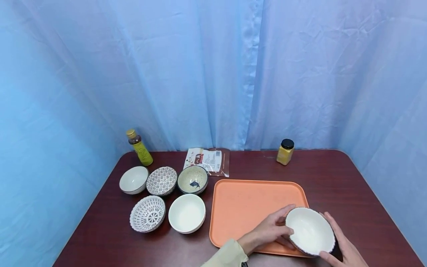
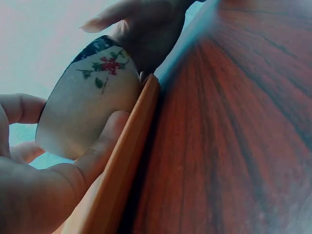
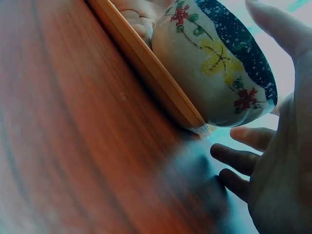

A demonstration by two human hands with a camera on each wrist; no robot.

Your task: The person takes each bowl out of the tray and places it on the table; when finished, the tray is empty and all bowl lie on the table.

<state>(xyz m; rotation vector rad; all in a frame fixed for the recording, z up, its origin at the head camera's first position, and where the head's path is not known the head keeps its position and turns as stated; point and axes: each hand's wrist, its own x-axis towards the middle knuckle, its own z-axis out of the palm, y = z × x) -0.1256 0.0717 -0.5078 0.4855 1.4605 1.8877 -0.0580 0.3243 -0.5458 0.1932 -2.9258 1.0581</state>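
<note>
A white bowl (image 1: 310,231) with a dark speckled rim band and painted flowers on its outside (image 3: 219,63) is tilted over the front right corner of the orange tray (image 1: 253,207). My left hand (image 1: 271,230) grips the bowl's left side, with the thumb and fingers (image 2: 22,108) on opposite parts of it. Around the right side is my right hand (image 1: 347,246), its fingers spread and fairly straight. In the right wrist view, the right thumb (image 3: 280,24) stands off from the rim, and several fingertips are apart from the bowl.
Left of the tray, several bowls stand in two rows, including a plain white one (image 1: 186,214) and a fish-painted one (image 1: 192,179). Behind them are a green-labelled bottle (image 1: 141,150) and a seasoning packet (image 1: 213,161). A yellow jar (image 1: 285,152) with a black lid stands at the back right.
</note>
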